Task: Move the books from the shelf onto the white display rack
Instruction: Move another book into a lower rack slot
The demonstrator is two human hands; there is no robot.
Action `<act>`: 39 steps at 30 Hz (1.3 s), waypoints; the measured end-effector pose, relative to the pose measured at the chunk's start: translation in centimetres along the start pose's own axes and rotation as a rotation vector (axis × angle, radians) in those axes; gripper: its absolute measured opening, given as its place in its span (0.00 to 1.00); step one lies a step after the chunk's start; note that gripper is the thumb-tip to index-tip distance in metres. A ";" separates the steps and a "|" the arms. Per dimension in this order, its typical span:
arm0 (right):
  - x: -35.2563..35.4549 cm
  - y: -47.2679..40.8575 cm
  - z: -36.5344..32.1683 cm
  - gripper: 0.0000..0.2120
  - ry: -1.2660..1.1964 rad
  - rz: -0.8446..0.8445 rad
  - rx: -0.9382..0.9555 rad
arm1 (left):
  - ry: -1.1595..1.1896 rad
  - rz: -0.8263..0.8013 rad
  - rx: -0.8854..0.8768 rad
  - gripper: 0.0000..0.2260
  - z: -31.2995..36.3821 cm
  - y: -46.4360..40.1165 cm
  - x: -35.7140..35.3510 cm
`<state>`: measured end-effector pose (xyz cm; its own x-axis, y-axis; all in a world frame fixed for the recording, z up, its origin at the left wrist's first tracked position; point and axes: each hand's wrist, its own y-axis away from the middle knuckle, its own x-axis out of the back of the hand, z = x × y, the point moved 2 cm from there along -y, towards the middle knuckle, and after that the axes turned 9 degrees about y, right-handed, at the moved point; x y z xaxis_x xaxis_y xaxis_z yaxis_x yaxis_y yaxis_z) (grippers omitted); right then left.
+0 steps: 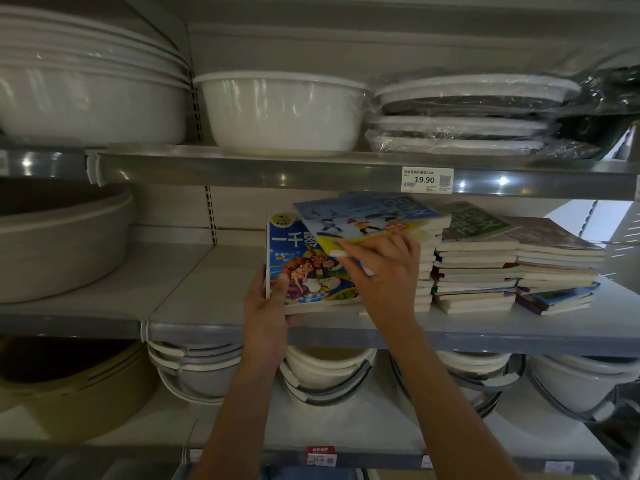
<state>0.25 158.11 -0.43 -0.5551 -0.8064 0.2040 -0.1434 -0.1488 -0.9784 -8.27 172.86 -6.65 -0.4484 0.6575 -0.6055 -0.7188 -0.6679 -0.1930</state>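
A: Gripping anything, those hands, in the head view?

B: Both. The left hand (268,306) holds a blue picture book with cartoon figures on its cover (304,268) by the lower left corner, thumb curled over the front. The book stands tilted up, its bottom edge near the front lip of the grey metal middle shelf (207,292).

A: And the other?

B: The right hand (384,271) pinches a thin pale-blue book with a yellow edge (363,216) at its near corner, fingers curled under. That book is lifted and slanted, overlapping the top of the picture book and sitting above the leftmost stack.

A: Where are the other books?

B: Stacks of paperback books (512,265) lie flat on the same shelf, just right of the hands, a green-covered book (471,220) topping one.

A: Around them?

B: White plastic basins (280,112) and plastic-wrapped plates (460,116) on the shelf above, a white price label reading 19.90 (427,180) on its edge, stacked white buckets with grey handles (325,375) below.
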 end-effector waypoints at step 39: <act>17.1 15.1 -4.0 0.26 -0.709 -0.608 -0.999 | -0.026 0.133 0.107 0.21 0.8 22.1 1.5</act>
<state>-14.71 144.38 -11.57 0.2988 -0.9254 0.2331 -0.9047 -0.3524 -0.2396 -25.27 159.34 -11.18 -0.5558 0.5752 -0.6002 -0.7040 -0.7097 -0.0282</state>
